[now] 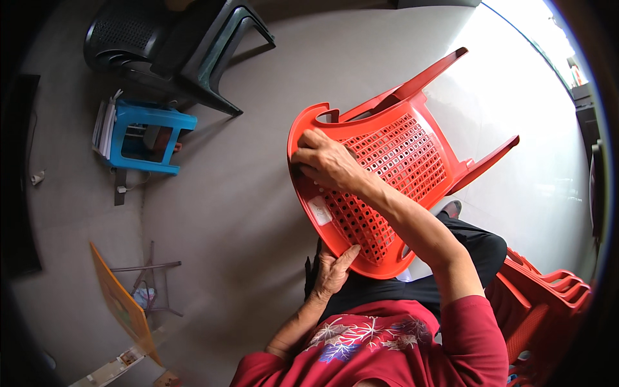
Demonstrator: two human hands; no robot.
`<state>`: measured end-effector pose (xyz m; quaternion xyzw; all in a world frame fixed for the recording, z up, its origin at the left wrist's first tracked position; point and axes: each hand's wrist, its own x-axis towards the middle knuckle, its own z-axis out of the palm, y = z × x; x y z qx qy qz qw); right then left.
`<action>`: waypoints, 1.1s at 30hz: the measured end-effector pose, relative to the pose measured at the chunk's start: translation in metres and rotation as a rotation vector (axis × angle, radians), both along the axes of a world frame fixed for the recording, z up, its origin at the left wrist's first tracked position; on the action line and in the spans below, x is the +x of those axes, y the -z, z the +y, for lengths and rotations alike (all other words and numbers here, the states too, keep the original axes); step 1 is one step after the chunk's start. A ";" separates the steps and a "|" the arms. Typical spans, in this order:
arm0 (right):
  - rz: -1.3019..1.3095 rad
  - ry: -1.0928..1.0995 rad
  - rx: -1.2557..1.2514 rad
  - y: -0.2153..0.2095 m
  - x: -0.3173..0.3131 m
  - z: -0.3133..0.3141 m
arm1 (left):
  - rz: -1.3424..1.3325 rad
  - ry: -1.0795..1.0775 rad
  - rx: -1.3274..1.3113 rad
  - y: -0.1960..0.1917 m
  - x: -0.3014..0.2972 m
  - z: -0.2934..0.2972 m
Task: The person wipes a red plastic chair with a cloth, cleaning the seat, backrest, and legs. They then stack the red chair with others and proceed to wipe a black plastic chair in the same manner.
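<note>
- The person's red sleeve and patterned red shirt fill the lower edge, with dark trousers above them.
- The left hand sits just in front of the lap, fingers together and thumb raised; the thumb and palm press against the lower rim of the red plastic chair. It braces the rim rather than closing round it.
- The right hand reaches across the chair's perforated back and lies on its upper left part, fingers curled over the curved edge, gripping it.
- The chair is tipped on its side over the person's knees, its latticed back facing the camera and its legs pointing away to the upper right. It lies between the two hands: the left at its near lower edge, the right at its far left edge.
- At the right, just beside the person, stands a stack of red chairs.
- At the lower left an orange board leans beside a thin wire frame on the grey floor.
- Farther left a blue stool lies on its side.
- Farthest, at the top left, stand dark green chairs.
</note>
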<state>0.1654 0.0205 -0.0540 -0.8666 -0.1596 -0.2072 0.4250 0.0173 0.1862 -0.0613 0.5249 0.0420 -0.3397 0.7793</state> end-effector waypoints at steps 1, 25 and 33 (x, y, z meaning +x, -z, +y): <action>-0.031 0.042 -0.040 0.005 0.013 -0.001 | 0.010 -0.018 -0.028 0.000 -0.001 -0.002; 0.121 0.341 -0.362 0.021 -0.064 -0.066 | 0.004 0.028 0.074 -0.002 -0.002 0.005; 0.470 0.755 -0.553 0.054 -0.045 -0.137 | -0.029 0.028 0.034 -0.001 -0.003 0.000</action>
